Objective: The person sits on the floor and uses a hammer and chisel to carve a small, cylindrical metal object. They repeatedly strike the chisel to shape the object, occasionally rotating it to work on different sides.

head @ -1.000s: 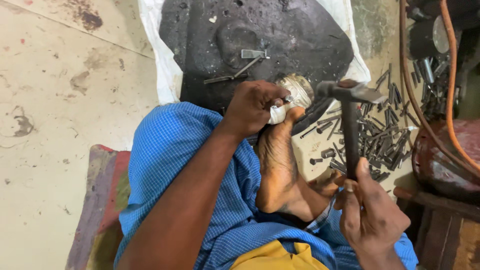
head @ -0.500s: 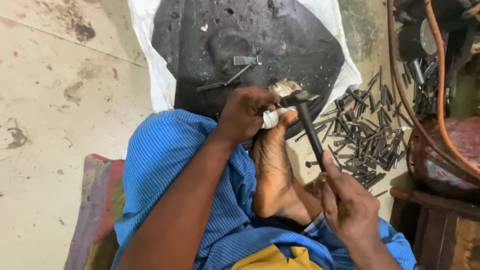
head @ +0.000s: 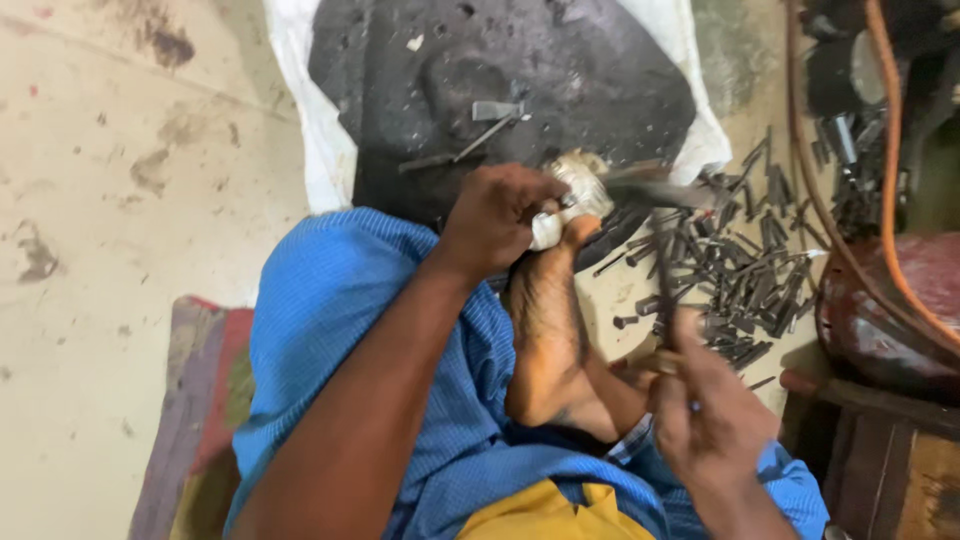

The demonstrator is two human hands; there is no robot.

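My left hand [head: 498, 215] grips a small silvery metal part [head: 578, 188] wrapped in white cloth, held against my bare foot [head: 548, 330]. My right hand [head: 705, 410] is closed around the handle of a hammer [head: 660, 270]; its blurred head [head: 650, 187] is right at the metal part. My blue-clad knee [head: 340, 330] fills the middle of the view.
A greasy black-stained white sack [head: 330, 150] lies on the floor ahead, with a flat metal tool [head: 480, 125] on it. A pile of dark bolts and pins [head: 740, 280] lies at right. An orange hose [head: 890, 160] and a red round tank [head: 890, 310] stand far right.
The hammer has swung down from a raised position at right onto the metal part. My right hand dropped lower. My left hand kept its hold.
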